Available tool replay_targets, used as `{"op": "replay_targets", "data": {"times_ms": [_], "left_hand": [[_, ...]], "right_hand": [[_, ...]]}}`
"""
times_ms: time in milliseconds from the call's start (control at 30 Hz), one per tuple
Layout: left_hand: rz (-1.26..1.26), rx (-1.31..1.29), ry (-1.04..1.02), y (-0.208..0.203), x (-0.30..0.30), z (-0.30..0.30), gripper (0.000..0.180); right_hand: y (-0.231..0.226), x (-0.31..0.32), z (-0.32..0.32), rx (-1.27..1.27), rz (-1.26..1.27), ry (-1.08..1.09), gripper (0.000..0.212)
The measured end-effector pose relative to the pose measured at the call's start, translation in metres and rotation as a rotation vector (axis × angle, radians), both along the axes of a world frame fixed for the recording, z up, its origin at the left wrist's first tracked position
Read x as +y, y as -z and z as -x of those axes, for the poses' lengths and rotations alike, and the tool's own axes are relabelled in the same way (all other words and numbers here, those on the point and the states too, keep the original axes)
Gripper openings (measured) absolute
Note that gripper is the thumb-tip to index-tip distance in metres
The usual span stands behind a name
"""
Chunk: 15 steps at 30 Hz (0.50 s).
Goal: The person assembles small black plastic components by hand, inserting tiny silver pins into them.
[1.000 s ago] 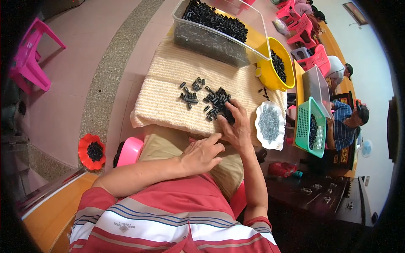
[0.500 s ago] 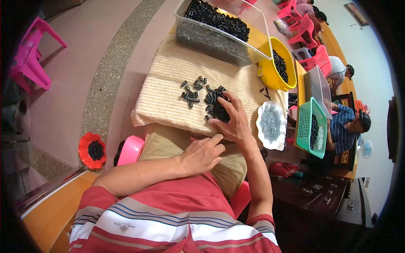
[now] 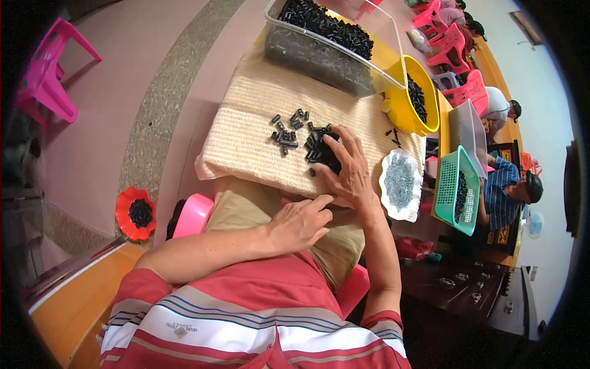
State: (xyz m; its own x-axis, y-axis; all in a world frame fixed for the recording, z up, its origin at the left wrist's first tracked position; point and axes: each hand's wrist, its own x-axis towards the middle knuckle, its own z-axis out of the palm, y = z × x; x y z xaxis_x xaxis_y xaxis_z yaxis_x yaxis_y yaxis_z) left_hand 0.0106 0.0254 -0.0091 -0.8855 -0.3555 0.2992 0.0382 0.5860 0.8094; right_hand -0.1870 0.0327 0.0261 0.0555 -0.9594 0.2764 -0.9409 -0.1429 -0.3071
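Observation:
A pile of small black tube-shaped pieces lies near the front of the cloth-covered table. Over its right side my right hand reaches with fingers spread, thumb low and fingertips touching the pieces. To the left is a looser scatter of similar black pieces. My left hand is above my lap at the table's front edge, back of the hand up and fingers curled. Its fingertips and palm are hidden, so anything inside cannot be seen.
A clear bin of black pieces stands at the back, beside a yellow basin. A white scalloped dish holds small clear-grey pieces. A red bowl sits low left; a green basket is right, near a seated person.
The whole view has shifted slightly, so the table appears farther right. My right hand stays on the pile, its fingers a little more arched. My left hand has barely moved.

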Motion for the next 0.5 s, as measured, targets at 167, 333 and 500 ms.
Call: {"op": "replay_targets", "data": {"times_ms": [167, 333, 500], "left_hand": [[-0.032, -0.085, 0.045, -0.002, -0.003, 0.0, 0.021], [-0.025, -0.04, 0.017, 0.001, -0.001, 0.001, 0.02], [-0.018, -0.007, -0.001, 0.002, -0.001, 0.0, 0.02]], "right_hand": [[-0.01, -0.003, -0.002, 0.016, -0.011, -0.117, 0.058], [-0.009, -0.007, -0.001, 0.043, -0.047, -0.117, 0.052], [0.001, -0.008, 0.001, -0.006, 0.029, -0.063, 0.051]]}}
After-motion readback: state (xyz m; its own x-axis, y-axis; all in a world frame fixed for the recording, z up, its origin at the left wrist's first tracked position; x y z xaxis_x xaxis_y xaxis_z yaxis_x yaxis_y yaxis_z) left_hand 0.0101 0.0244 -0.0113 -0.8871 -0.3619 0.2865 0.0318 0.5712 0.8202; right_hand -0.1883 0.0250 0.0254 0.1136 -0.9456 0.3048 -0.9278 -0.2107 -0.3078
